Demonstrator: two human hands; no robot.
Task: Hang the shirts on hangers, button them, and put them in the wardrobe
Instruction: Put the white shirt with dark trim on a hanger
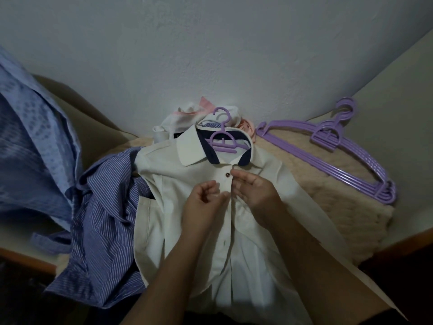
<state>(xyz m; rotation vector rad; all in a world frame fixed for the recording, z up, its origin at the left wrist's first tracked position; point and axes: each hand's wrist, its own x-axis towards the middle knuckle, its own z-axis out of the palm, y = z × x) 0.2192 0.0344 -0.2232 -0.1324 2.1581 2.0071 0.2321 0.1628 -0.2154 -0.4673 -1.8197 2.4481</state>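
A cream shirt [187, 231] with a navy-lined collar lies face up on the bed, a purple hanger [223, 139] inside its neck with the hook pointing at the wall. The top button looks fastened. My left hand [203, 202] pinches the left edge of the placket just below that button. My right hand [255, 191] pinches the right edge of the placket at the same height. Both hands meet at the shirt's middle.
A blue striped shirt [105, 219] is crumpled left of the cream one. A light blue patterned garment [30, 141] hangs at far left. A stack of purple hangers [339, 151] lies at right on the beige fluffy blanket [328, 195]. White and pink clothes [187, 116] pile against the wall.
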